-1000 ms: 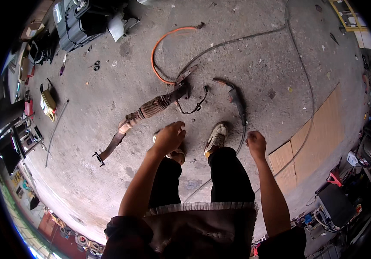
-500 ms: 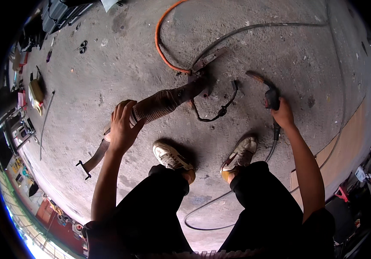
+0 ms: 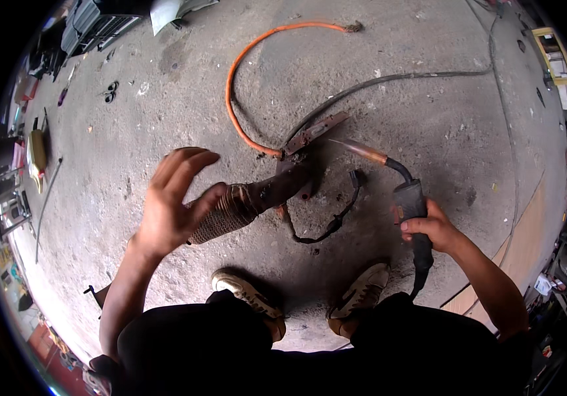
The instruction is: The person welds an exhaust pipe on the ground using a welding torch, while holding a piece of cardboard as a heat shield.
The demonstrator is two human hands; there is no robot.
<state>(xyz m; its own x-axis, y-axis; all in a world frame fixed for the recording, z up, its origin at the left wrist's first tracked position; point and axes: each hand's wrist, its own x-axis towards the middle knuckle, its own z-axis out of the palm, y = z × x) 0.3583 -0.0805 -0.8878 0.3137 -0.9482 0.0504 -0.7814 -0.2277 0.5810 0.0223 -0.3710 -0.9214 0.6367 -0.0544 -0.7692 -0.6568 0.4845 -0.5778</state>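
Note:
My right hand (image 3: 436,228) is wrapped round the black handle of a welding torch (image 3: 409,198), a finger near its red trigger. The torch's copper-coloured neck and nozzle point left, toward the pipe's far end. My left hand (image 3: 174,204) is raised over a rusty exhaust pipe (image 3: 234,208), its fingers spread and holding nothing. A braided flexible section forms the middle of the pipe, and my left hand and forearm hide part of its near end. A black lead with a plug (image 3: 329,236) trails from the pipe's far end.
An orange cable (image 3: 231,86) and a flat rusty bar (image 3: 316,133) meet at the pipe's far end. A dark cable (image 3: 389,79) crosses the concrete floor. Wooden board (image 3: 527,228) lies at right, scissors (image 3: 110,91) and a thin rod (image 3: 48,208) at left.
My left hand has let go of the pipe and risen, fingers spreading. The torch in my right hand has come up off the floor, its nozzle now pointing left toward the bar.

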